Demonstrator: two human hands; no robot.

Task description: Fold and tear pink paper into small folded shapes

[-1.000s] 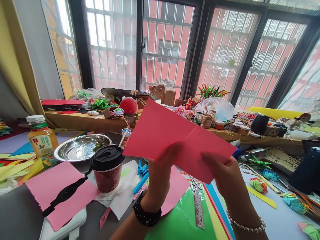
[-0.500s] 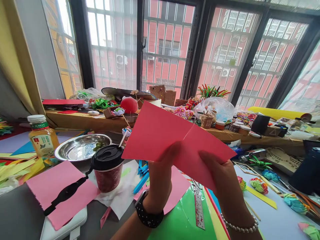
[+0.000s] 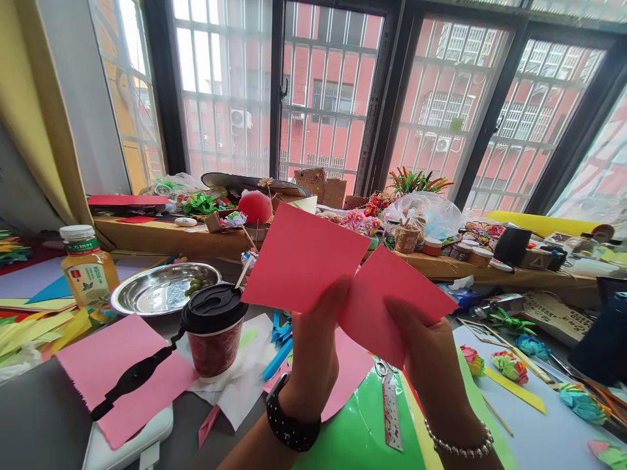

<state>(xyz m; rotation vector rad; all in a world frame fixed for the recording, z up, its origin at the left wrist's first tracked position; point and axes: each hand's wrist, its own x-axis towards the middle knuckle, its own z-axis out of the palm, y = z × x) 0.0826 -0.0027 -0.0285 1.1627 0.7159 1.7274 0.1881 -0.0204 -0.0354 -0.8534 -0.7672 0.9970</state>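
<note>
In the middle of the frame, the left hand (image 3: 313, 352) and the right hand (image 3: 431, 352) hold up a red paper (image 3: 304, 258). Their fingers pinch its bottom edge. Below it, on the worktop (image 3: 39, 424), stands a cup (image 3: 213, 329).

Nothing legible

The bottle (image 3: 87, 271) near the tabletop's left edge bears a printed label and green neck band, too small to read.
</note>
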